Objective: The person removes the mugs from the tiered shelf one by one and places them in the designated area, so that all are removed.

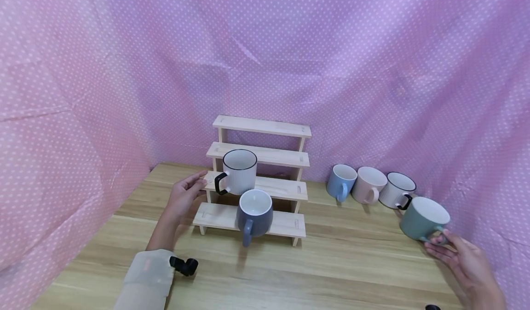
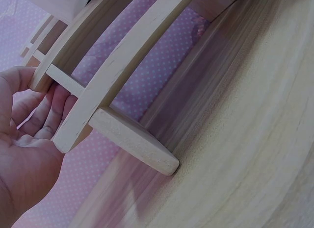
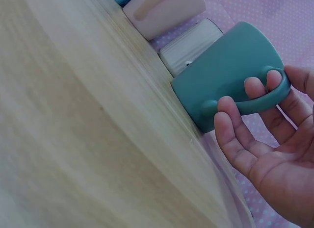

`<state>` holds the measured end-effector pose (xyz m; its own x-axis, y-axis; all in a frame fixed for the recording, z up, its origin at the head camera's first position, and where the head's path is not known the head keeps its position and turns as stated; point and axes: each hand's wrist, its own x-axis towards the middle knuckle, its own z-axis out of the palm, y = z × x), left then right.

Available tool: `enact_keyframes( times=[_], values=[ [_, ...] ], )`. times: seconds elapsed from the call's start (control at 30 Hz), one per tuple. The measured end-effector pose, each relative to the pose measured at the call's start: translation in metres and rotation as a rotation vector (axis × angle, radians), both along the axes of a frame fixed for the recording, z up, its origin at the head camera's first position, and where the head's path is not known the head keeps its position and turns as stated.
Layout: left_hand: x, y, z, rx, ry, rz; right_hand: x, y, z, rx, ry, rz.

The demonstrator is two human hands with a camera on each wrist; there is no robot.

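Note:
My left hand (image 1: 184, 197) pinches the left end of a step on the wooden tiered stand (image 1: 285, 227), with its thumb side above and other fingers below. On that step stands a white mug (image 1: 244, 176) with a black rim and black handle. A grey-blue mug (image 1: 258, 218) sits on the lowest step, handle toward me. At the far right my right hand (image 1: 468, 259) holds the handle of a green mug (image 3: 225, 71); its fingertips curl around the handle in the right wrist view. The green mug's base is at the wooden table.
Left of the green mug, along the back of the table (image 1: 348, 264), stand a light blue mug (image 1: 338, 183), a pink mug (image 1: 364, 188) and another white black-rimmed mug (image 1: 391, 192). A pink dotted cloth (image 1: 265, 48) hangs behind and on both sides.

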<state>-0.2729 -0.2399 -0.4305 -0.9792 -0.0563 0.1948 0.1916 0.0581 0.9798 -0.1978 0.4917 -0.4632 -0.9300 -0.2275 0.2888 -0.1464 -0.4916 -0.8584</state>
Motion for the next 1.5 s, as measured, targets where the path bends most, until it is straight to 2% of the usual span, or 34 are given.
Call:
enact_keyframes(
  times=[0.2, 0.3, 0.4, 0.5, 0.57, 0.67, 0.8, 1.0, 1.3, 1.5],
  values=[
    [0.0, 0.001, 0.002, -0.001, -0.007, 0.005, 0.001, 0.0, 0.002, -0.016, -0.016, 0.038],
    [0.0, 0.002, 0.003, 0.0, -0.005, 0.003, 0.004, 0.002, 0.004, 0.026, -0.063, -0.012],
    [0.0, 0.003, 0.004, 0.002, -0.008, -0.003, 0.009, 0.004, 0.008, 0.115, -0.138, -0.153],
    [-0.002, 0.004, 0.003, 0.004, -0.009, -0.005, 0.013, 0.005, 0.015, 0.227, -0.243, -0.365],
    [-0.003, 0.004, 0.003, 0.007, -0.005, -0.006, 0.015, 0.004, 0.02, 0.27, -0.292, -0.478],
    [-0.004, 0.005, 0.002, 0.01, -0.002, 0.0, 0.017, 0.002, 0.03, 0.273, -0.291, -0.565],
    [-0.003, 0.005, 0.002, 0.008, -0.006, 0.012, 0.02, -0.005, 0.044, 0.265, -0.206, -0.59],
    [-0.003, 0.005, 0.003, 0.024, -0.008, 0.017, 0.018, -0.021, 0.066, 0.287, -0.115, -0.545],
    [0.0, 0.001, 0.001, 0.009, -0.012, 0.008, 0.002, -0.062, 0.085, 0.434, 0.045, -0.481],
    [0.0, 0.001, 0.0, 0.01, -0.014, 0.025, 0.0, -0.094, 0.094, 0.589, 0.083, -0.442]
  ],
)
